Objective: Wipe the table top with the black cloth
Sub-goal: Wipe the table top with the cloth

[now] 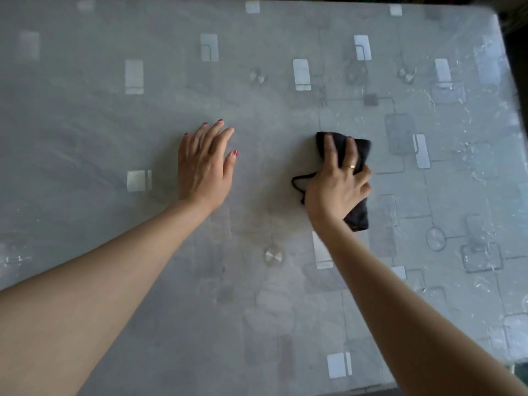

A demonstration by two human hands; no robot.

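The table top (120, 124) is covered by a glossy grey sheet printed with pale rectangles and thin lines. A bunched black cloth (360, 151) lies right of centre, with a thin black string looping out on its left side. My right hand (335, 181) lies on top of the cloth and presses it to the surface, fingers spread over it and pointing away from me; a ring shows on one finger. My left hand (204, 167) rests flat on the bare table to the left of the cloth, fingers straight and close together, holding nothing.
The table's right edge (511, 90) curves down the right side of the view, with dark space beyond it. Its near edge (357, 391) runs along the bottom. Small wet streaks and smears glint on the right part of the surface (468, 150).
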